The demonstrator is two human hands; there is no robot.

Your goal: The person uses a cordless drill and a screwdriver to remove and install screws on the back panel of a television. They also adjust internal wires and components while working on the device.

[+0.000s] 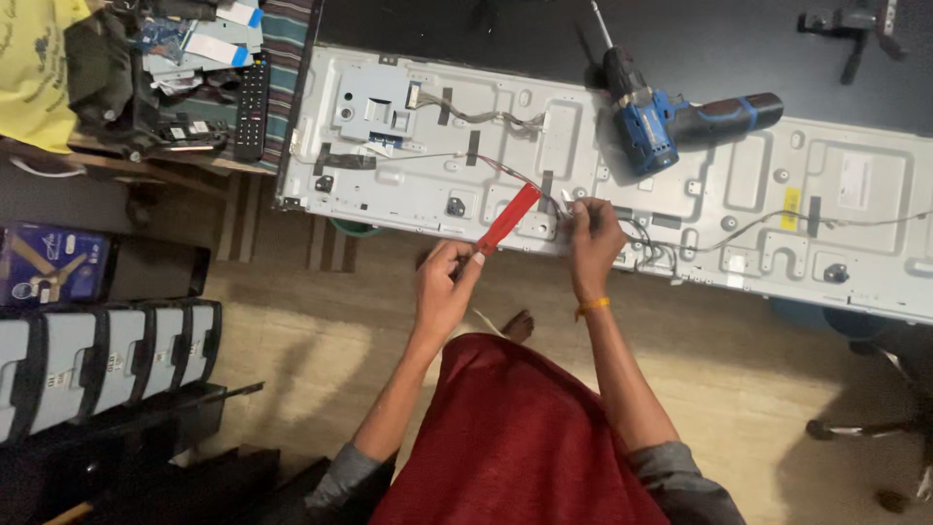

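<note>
**A:** What are the hands doing?

**B:** The left hand (445,282) has its fingers closed around the dark lower end of a red tool (507,220), a flat narrow strip. It slants up and to the right, tip toward the wires (637,243), probably so the thin end can get in beside them. The right hand (593,238) pinches a small pale connector (571,202) where those wires bunch, fingers clenched on it, seemingly to steady it.

**B:** Both meet at the near edge of a large grey metal panel (739,185), the bare back of a flat screen lying across the table.

**A:** How does the panel look?

**B:** Stamped ribs, screw holes, thin cables taped along it, and a small board (374,112) near its left end.

**A:** Anything else?

**B:** A blue and black cordless drill (671,122) lies on the panel toward the far edge, beyond the right hand. A black remote control (253,107) sits past the panel's left end.
</note>
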